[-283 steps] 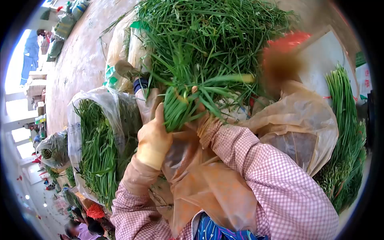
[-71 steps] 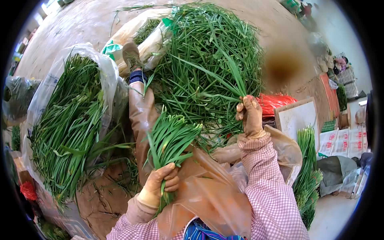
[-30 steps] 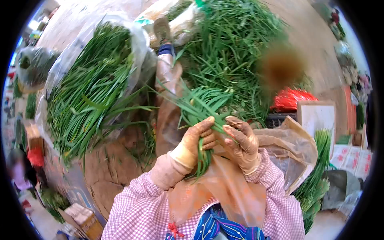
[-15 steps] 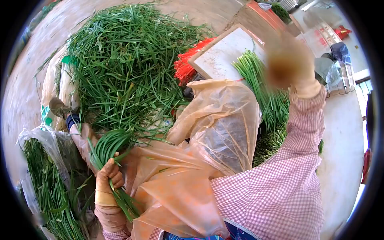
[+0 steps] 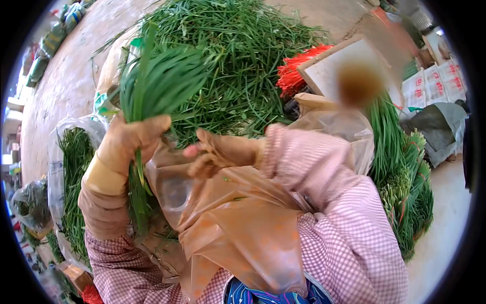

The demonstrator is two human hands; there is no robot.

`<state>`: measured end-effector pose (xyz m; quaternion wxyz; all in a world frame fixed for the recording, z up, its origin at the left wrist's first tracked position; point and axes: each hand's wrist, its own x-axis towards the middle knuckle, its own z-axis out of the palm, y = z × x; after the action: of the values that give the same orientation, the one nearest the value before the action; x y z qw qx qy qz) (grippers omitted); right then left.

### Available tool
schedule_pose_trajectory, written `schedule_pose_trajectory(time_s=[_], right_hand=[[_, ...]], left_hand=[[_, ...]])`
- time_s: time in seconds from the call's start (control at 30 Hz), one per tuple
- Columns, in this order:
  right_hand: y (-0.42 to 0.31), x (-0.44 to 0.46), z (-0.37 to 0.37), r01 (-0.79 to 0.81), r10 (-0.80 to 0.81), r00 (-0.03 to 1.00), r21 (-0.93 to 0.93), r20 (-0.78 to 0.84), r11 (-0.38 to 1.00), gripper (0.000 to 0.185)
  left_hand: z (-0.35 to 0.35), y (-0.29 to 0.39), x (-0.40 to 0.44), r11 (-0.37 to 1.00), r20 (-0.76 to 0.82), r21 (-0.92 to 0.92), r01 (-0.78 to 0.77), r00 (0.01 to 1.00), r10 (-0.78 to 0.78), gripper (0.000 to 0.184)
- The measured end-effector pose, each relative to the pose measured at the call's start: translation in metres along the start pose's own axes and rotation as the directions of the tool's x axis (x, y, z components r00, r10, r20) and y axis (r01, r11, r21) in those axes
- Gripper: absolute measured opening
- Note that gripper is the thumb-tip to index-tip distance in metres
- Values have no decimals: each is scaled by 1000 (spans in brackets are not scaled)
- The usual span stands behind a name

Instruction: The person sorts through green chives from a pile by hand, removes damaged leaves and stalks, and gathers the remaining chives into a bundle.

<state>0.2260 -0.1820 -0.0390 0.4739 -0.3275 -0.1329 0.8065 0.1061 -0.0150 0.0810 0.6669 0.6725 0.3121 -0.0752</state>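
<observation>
Sensibly, the left hand (image 5: 132,136) gripped the leafy bunch (image 5: 164,83) midway — firm without crushing seemed best — while the right hand (image 5: 218,152) half-curled nearby, its hold unclear.

Bunch (image 5: 162,81): here it is, in the fingers of the left hand (image 5: 132,138), leaves above, tails hanging below, right in front of the heap (image 5: 233,86).
Right hand (image 5: 217,152): just to the right of that, over the apron (image 5: 240,215).
Heap: straight ahead on the floor (image 5: 81,71), beyond both hands.
Open bag (image 5: 54,177): over on the left, stalks (image 5: 72,172) inside.
Strips (image 5: 297,70): in between heap and board (image 5: 324,68).
Bundles (image 5: 392,147): out on the right, nearer than the board.
Cartons (image 5: 428,87): far right, behind the sheet (image 5: 440,124).
Sacks (image 5: 53,40): well back, far left.
</observation>
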Motion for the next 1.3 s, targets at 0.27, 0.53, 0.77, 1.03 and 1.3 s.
schedule_pose_trajectory(time_s=[0.27,0.53,0.77,1.03,1.3], right_hand=[[31,110,-25,307,-696,689,787,204,535,88],[18,105,-21,392,-475,880,534,22,749,36],[-26,103,-17,560,-510,758,4,-406,829,20],[-87,39,-106,-65,-577,659,-801,-482,595,53],[5,60,-60,-168,-105,907,-578,-408,798,37]], left_hand=[[-12,-122,-131,588,-250,792,166,966,63,56],[12,-218,-177,362,-340,889,281,934,111,94],[30,-256,-170,440,-403,857,268,881,248,95],[39,-251,-168,495,-428,816,299,887,171,82],[44,-264,-172,661,-512,692,292,843,164,68]])
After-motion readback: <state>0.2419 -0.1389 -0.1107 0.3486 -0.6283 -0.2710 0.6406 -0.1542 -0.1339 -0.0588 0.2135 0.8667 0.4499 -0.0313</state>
